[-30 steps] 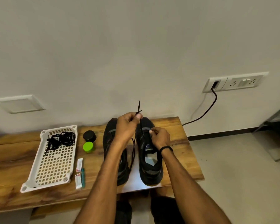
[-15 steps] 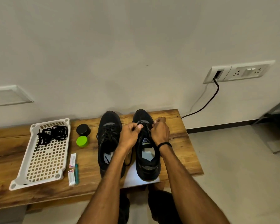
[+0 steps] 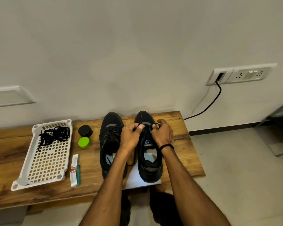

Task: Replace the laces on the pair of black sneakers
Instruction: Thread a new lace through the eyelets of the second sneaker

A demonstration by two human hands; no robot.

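Left hand point(image 3: 132, 136) and right hand point(image 3: 162, 134) each pinch a lace end point(image 3: 139, 124) over the right sneaker point(image 3: 148, 154); threading is judged underway, the next eyelet toward 6 o'clock being required.

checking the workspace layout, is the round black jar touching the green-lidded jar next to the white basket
Touching, as far as the head view shows: the round black jar overlaps the green-lidded jar with no wood visible between them.

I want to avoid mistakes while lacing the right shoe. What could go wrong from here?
1. Both hands, left hand and right hand, pinch the lace near the toe; it may slip back out.
2. The right shoe sits on paper overhanging the bench edge; pulling might slide it off.
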